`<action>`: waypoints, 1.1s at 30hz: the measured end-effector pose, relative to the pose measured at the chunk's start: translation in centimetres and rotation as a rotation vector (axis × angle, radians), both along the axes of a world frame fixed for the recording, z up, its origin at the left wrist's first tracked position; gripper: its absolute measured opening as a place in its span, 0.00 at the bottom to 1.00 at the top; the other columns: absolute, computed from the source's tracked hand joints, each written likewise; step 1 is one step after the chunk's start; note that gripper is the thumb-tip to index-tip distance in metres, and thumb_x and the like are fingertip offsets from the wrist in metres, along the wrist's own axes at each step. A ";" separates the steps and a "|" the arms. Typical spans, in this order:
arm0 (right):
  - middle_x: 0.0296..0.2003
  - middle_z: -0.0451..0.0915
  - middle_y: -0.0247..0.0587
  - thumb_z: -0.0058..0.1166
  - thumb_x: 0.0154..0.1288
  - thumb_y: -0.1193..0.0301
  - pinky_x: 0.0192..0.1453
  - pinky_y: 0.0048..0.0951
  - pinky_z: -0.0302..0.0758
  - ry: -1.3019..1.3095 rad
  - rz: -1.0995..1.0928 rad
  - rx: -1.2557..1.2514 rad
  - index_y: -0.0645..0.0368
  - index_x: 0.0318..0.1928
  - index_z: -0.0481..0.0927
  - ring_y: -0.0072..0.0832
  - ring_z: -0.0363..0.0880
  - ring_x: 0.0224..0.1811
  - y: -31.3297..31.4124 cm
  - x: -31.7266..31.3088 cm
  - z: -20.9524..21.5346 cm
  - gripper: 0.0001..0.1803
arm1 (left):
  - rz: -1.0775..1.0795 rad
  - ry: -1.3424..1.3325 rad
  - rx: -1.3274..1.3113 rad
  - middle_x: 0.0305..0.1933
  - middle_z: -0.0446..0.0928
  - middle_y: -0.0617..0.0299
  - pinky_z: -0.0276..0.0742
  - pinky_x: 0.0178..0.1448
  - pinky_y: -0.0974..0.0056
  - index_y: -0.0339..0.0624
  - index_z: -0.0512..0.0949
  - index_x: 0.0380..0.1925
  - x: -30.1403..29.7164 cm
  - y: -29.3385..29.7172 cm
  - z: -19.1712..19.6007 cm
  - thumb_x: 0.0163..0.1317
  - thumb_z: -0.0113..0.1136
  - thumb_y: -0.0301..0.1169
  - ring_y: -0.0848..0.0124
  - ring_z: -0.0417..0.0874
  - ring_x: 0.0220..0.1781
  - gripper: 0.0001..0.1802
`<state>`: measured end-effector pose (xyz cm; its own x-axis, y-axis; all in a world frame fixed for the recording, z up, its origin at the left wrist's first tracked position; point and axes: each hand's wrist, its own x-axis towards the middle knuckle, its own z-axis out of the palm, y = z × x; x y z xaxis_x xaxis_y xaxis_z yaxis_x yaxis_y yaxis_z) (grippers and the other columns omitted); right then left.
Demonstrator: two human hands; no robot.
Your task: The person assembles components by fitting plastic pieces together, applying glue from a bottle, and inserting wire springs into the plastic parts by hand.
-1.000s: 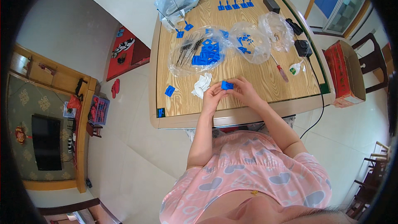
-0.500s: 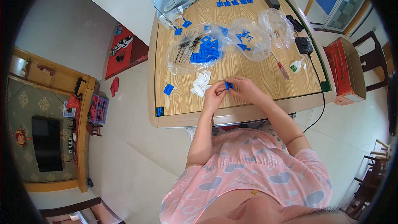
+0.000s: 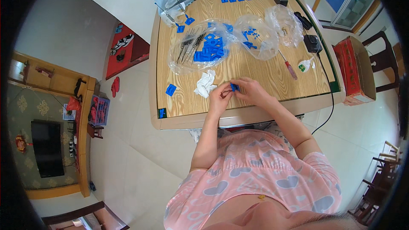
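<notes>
Since a second ago both hands, left hand (image 3: 220, 95) and right hand (image 3: 251, 91), dropped nearer the surface (image 3: 264, 70) edge, fingertips still pinched on the small blue piece (image 3: 234, 87), so the fiddly assembly's ongoing.

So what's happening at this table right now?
A person at a wooden table holds a small blue plastic piece between both hands, the left hand and right hand meeting over the near edge. Beside the left hand lies a crumpled white tissue. Farther back, clear plastic bags hold more blue pieces and metal springs, and a red-handled screwdriver lies to the right.
</notes>
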<state>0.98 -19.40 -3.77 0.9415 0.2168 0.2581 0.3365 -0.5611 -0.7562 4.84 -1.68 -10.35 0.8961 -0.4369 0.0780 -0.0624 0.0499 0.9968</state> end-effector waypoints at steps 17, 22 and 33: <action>0.45 0.76 0.47 0.62 0.55 0.73 0.48 0.31 0.76 0.041 -0.038 0.224 0.60 0.57 0.71 0.37 0.78 0.45 0.9 -0.7 -1.4 0.27 | -0.108 0.150 -0.222 0.51 0.77 0.55 0.76 0.55 0.67 0.32 0.69 0.56 0.9 1.3 0.8 0.58 0.54 0.13 0.67 0.79 0.53 0.23; 0.38 0.75 0.43 0.60 0.55 0.76 0.38 0.28 0.75 -0.084 -0.156 0.181 0.59 0.57 0.71 0.31 0.77 0.34 1.0 -0.6 -2.2 0.27 | -0.125 0.158 -0.288 0.51 0.77 0.56 0.75 0.56 0.68 0.33 0.70 0.56 0.0 0.8 2.6 0.59 0.55 0.15 0.69 0.79 0.52 0.23; 0.33 0.74 0.38 0.60 0.56 0.78 0.34 0.24 0.73 -0.033 -0.131 0.334 0.60 0.57 0.71 0.23 0.73 0.30 1.3 -1.0 -2.5 0.26 | 0.128 0.118 -0.191 0.43 0.80 0.54 0.81 0.44 0.68 0.30 0.72 0.52 -0.1 0.1 0.2 0.62 0.56 0.19 0.71 0.82 0.40 0.17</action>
